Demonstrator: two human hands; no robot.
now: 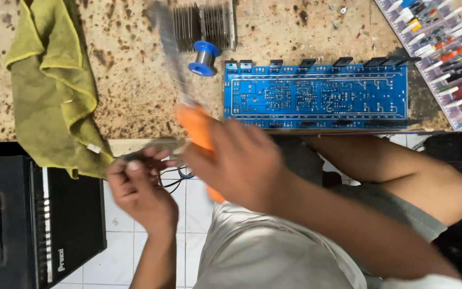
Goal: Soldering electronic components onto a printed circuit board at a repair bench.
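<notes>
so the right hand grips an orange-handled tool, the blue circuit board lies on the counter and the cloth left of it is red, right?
Not quite: the cloth is yellow-green, not red, as the head view shows. The rest holds: the right hand grips the orange-handled tool, and the blue circuit board lies on the counter.

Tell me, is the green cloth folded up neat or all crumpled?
Crumpled. The green cloth lies bunched in loose wrinkles on the speckled counter, one end drooping over its front edge.
</notes>
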